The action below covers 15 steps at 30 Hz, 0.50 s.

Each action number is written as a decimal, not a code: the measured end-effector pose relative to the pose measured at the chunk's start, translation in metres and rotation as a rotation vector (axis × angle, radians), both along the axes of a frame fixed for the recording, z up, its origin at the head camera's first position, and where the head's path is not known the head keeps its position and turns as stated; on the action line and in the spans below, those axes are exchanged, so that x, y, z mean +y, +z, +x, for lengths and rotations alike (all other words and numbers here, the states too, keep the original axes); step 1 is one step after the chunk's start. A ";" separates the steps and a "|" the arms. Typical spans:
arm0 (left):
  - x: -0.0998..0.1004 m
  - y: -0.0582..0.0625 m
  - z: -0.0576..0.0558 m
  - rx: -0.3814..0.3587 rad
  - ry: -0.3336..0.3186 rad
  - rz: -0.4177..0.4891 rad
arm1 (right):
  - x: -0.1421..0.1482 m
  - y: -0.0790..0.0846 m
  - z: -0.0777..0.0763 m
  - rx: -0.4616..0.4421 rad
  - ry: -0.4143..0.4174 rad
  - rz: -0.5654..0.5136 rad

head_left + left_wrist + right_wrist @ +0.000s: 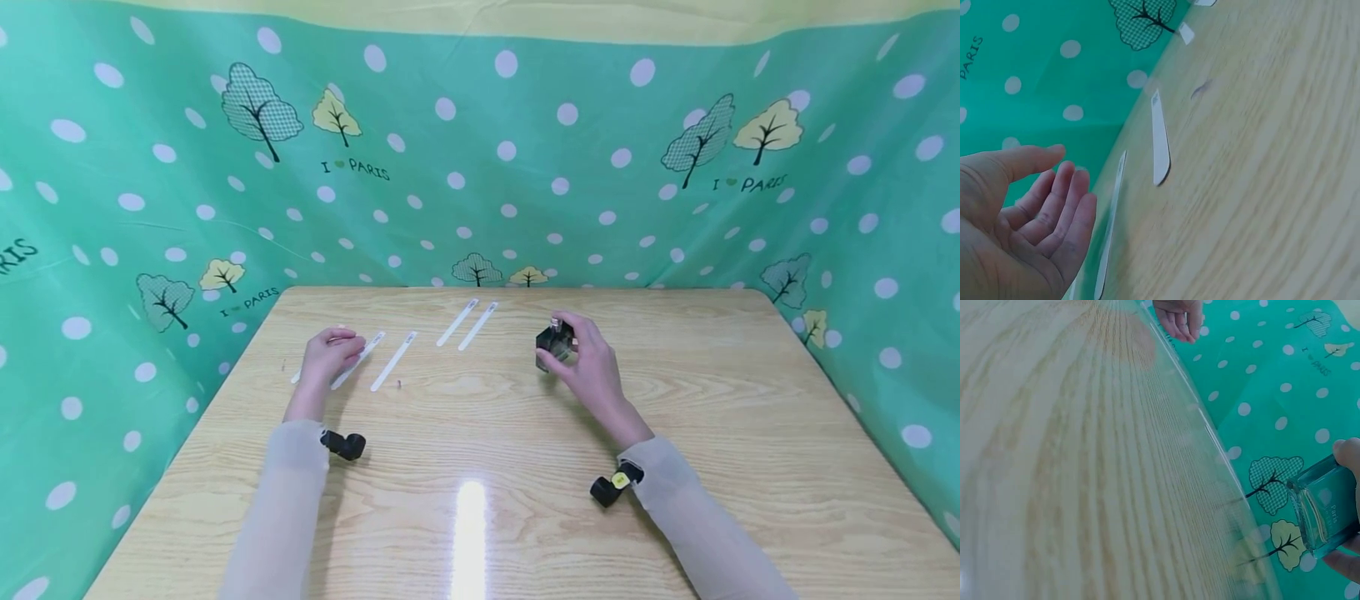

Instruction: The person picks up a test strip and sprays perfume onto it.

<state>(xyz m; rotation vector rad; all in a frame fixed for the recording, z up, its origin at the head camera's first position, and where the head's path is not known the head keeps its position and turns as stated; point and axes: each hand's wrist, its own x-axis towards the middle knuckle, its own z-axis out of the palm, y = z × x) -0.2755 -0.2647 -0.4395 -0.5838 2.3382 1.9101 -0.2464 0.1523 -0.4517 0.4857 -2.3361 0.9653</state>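
My right hand [595,367] grips a dark, clear-glass perfume bottle [553,342] between thumb and fingers, on the right side of the table. In the right wrist view the perfume bottle [1325,506] shows lettering on its flat glass face. Over on the left, my left hand [327,358] hovers palm inward above white paper test strips, its fingers loosely bent with nothing in them. One test strip [347,377] lies partly under this hand, and another strip [393,361] lies just right of it. The left wrist view shows the empty palm [1029,244] beside a strip [1110,231].
Two more white strips [457,322] lie slanted near the back middle of the wooden table [480,433]. A tiny dark speck [399,384] is beside the front strip. Green dotted cloth [510,200] hangs behind and along both sides of the table.
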 end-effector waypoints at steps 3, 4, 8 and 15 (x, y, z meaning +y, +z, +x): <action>-0.007 -0.001 0.003 -0.011 0.021 0.027 | 0.001 -0.002 -0.001 0.000 -0.002 0.000; -0.009 -0.001 0.004 -0.011 0.028 0.035 | 0.002 -0.002 -0.001 0.002 -0.002 -0.002; -0.020 -0.001 0.007 -0.006 0.043 0.044 | 0.003 -0.003 -0.001 0.005 -0.003 -0.006; -0.037 0.000 0.012 -0.011 0.080 0.068 | 0.004 -0.002 0.000 -0.011 -0.009 -0.010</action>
